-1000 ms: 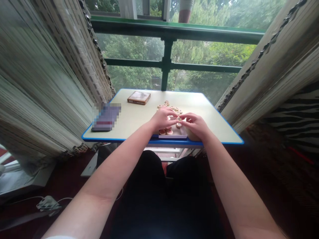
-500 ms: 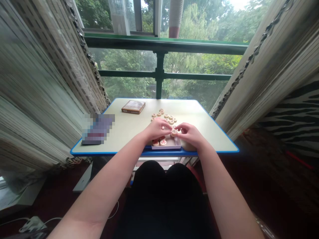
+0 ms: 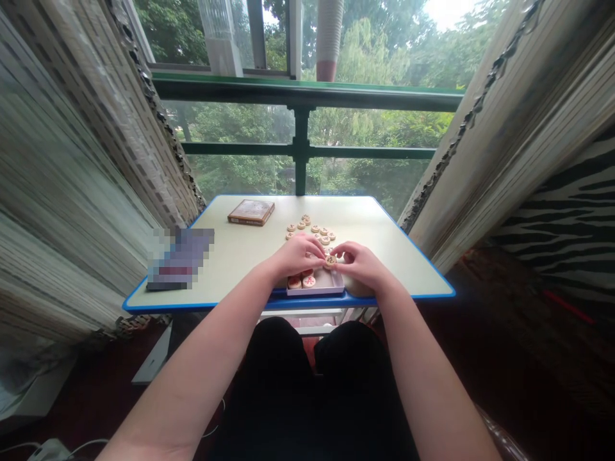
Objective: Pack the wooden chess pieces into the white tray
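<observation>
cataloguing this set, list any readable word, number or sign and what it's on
"兵", probably: red, on a piece in the open box.
Held piece: dark character, too small to read.
Loose pieces: marks too small.
Flat box: print too small.
Pixelated item: blurred out.

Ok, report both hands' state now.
Left hand: holding a round piece by its left side.
Right hand: holding the same piece by its right.

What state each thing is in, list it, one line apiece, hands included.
Held piece: marked face showing
Left hand: pinching that piece
Right hand: pinching it too
Tray: open, partly filled
Visible pieces in tray: red-marked faces up
Loose pieces: lying on the table
Box: flat, seemingly closed
Pixelated item: cannot tell
Curtains: drawn aside
</observation>
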A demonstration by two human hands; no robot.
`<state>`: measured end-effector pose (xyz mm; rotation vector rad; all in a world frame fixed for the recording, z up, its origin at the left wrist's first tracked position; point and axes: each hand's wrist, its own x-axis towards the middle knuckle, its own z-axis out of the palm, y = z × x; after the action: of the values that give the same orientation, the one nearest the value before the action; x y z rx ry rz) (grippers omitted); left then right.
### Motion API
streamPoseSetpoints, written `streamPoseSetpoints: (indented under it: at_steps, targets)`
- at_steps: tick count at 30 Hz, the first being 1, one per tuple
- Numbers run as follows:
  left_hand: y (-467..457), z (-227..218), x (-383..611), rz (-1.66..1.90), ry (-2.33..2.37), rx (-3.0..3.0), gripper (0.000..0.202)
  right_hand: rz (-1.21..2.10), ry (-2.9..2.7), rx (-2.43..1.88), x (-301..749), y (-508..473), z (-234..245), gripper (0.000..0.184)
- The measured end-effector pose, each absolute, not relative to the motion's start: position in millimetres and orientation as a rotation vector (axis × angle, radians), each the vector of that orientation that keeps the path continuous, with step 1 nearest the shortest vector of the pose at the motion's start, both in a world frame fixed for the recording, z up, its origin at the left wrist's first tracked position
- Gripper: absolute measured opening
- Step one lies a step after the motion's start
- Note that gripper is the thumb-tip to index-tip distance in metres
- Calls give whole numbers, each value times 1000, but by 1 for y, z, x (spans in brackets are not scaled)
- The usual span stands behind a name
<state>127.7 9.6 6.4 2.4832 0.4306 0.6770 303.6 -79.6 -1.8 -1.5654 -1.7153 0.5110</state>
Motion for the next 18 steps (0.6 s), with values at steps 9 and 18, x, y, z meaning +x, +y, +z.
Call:
streamPoseSetpoints:
  at_steps: [9, 18]
  targets:
    - [9, 7, 127, 679, 431, 2491, 15, 538, -1721, -1561, 304, -81, 2, 20]
    - [11, 6, 127, 636, 434, 2535, 22, 547, -1711, -1520, 307, -76, -3, 15]
